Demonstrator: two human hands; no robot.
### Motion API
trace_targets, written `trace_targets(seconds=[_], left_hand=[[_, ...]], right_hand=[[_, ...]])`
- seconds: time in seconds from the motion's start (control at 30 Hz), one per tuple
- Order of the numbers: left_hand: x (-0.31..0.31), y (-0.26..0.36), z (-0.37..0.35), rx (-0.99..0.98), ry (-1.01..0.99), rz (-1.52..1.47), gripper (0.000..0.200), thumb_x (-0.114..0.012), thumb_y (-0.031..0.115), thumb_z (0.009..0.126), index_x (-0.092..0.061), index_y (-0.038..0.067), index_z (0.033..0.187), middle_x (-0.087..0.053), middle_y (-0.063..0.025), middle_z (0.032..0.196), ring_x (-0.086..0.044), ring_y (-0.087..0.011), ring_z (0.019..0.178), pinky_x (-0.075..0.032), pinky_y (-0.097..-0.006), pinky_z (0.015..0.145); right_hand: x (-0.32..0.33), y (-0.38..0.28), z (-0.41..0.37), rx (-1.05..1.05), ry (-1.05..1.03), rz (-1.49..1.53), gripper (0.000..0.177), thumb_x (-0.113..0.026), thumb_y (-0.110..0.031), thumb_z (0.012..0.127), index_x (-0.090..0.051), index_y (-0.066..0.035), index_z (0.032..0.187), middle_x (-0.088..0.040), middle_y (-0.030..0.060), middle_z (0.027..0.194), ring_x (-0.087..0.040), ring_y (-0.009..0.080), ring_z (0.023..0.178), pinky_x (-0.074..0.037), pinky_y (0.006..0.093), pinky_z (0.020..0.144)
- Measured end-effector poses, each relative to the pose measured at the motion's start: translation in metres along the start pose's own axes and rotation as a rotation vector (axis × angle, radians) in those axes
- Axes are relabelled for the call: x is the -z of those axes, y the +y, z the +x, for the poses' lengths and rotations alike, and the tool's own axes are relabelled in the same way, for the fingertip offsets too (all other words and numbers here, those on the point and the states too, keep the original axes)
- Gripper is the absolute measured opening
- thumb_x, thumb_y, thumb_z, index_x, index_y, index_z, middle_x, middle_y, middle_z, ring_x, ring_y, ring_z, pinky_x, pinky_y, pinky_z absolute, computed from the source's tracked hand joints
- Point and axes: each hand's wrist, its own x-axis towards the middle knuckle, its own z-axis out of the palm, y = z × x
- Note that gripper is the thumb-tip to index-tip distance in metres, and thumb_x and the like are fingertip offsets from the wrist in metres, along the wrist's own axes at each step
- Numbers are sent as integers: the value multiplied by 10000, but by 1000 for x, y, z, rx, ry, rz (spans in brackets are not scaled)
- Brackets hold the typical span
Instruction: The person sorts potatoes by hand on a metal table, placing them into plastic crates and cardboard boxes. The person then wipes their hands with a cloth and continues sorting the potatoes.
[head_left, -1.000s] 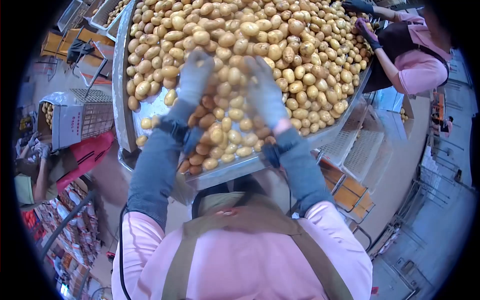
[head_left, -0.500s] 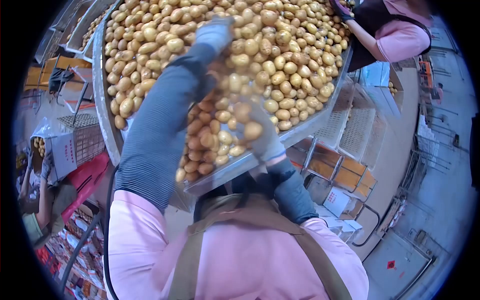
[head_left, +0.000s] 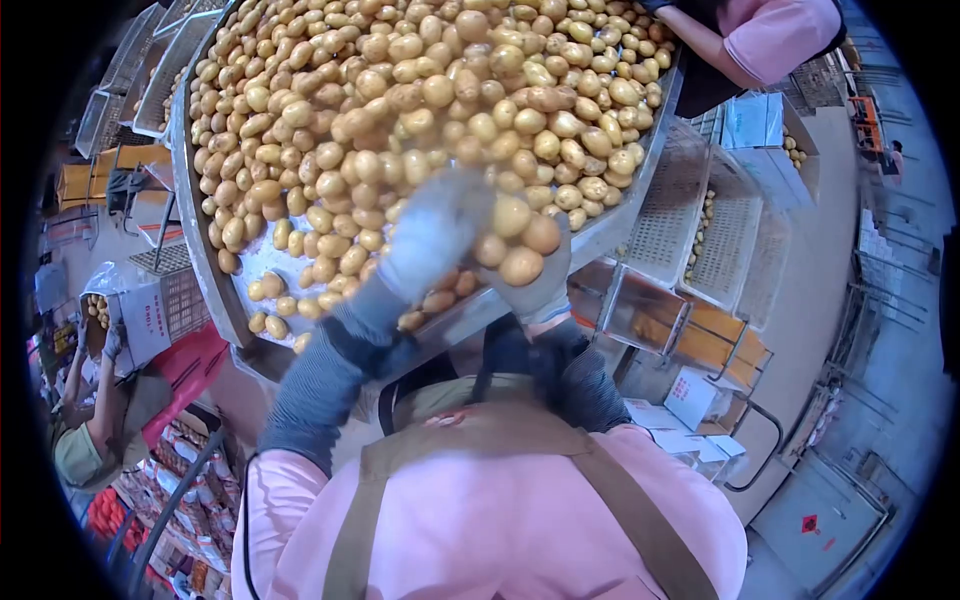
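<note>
Many yellow-brown potatoes [head_left: 290,140] are heaped on a metal-edged sorting table [head_left: 640,200]. My left hand [head_left: 437,232], gloved and blurred by motion, is low over the near part of the heap, close beside my right hand; its fingers are smeared. My right hand [head_left: 540,285], in a pale glove, is near the table's front edge, cupped around several potatoes [head_left: 520,264]. A few loose potatoes [head_left: 275,305] lie on the table's bare surface at the near left corner.
At the upper right a co-worker's arm [head_left: 715,50] reaches to the table. Plastic crates [head_left: 670,225] stand to the right, with open cartons [head_left: 695,400] below. Another person [head_left: 100,400] at the far left holds a carton [head_left: 140,320] containing potatoes.
My left hand has come back from the far heap towards my body. My right hand now cups several potatoes more clearly. The view has shifted, and the pile near the front edge is smaller.
</note>
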Motion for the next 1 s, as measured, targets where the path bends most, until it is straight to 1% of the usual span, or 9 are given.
trace_targets(seconds=[0.1,0.2,0.27,0.3,0.37,0.47,0.6,0.83,1.0], left_hand=[[-12,-19,101,-240,56,292,340,-628,202,946,-612,121,1275,-671,-167,1139,-649,-369,1019,-531,-457,871],[-66,-70,190,-235,-244,787,615,-675,152,863,-508,242,1449,-459,-123,1527,-531,-343,1283,-484,-442,1039],[-73,-33,209,-23,-400,1004,473,-731,195,825,-631,286,1278,-568,-131,1373,-563,-339,1236,-510,-441,989],[-74,-43,214,-58,-335,884,387,-736,183,821,-655,234,1196,-607,-130,1272,-593,-341,1177,-519,-450,950],[-68,-77,212,-152,2,560,188,-727,144,837,-665,94,1008,-659,-123,1005,-653,-317,969,-535,-443,835],[-44,-45,176,307,231,84,206,-704,186,904,-629,53,1042,-688,-55,938,-625,-129,822,-532,-293,757],[-64,2,127,125,-53,38,256,-672,133,916,-666,70,1163,-737,-50,1021,-683,-123,924,-549,-286,839],[-89,29,121,166,-536,748,690,-640,163,862,-417,293,1501,-403,-141,1547,-668,-360,1096,-557,-447,881],[-99,15,172,182,-637,832,505,-634,323,905,-558,188,1385,-676,-169,1217,-660,-345,1125,-537,-453,917]], right_hand=[[14,-29,1,-85,-85,285,479,-704,-222,917,-506,-81,1329,-589,126,1268,-610,264,1156,-601,411,856],[35,-48,3,-357,-100,654,661,-468,-581,990,-471,-56,1392,-557,164,1320,-600,352,1173,-581,510,908],[52,-50,3,-354,-93,584,775,-344,-690,981,-470,-43,1388,-554,167,1333,-595,361,1181,-569,533,919],[54,-56,-2,-400,-124,686,602,-575,-496,982,-505,-28,1355,-583,148,1316,-624,301,1141,-577,482,914],[66,-60,-6,-131,-130,179,451,-491,-385,1036,-497,-36,1321,-597,150,1262,-648,327,1102,-605,494,877],[71,-74,-16,-1,-19,-15,303,-496,-131,1041,-472,-15,1320,-607,134,1213,-659,308,1094,-632,447,863],[93,-88,-39,85,-56,-294,344,-558,-127,1004,-482,-3,1316,-600,105,1225,-652,259,1101,-633,402,858],[156,-85,-52,-403,206,743,409,-543,-318,997,-509,-53,1305,-600,125,1133,-645,325,951,-606,457,736],[144,-119,-56,-476,263,756,478,-488,-412,1012,-478,-76,1353,-583,142,1204,-604,350,1068,-568,507,800]])
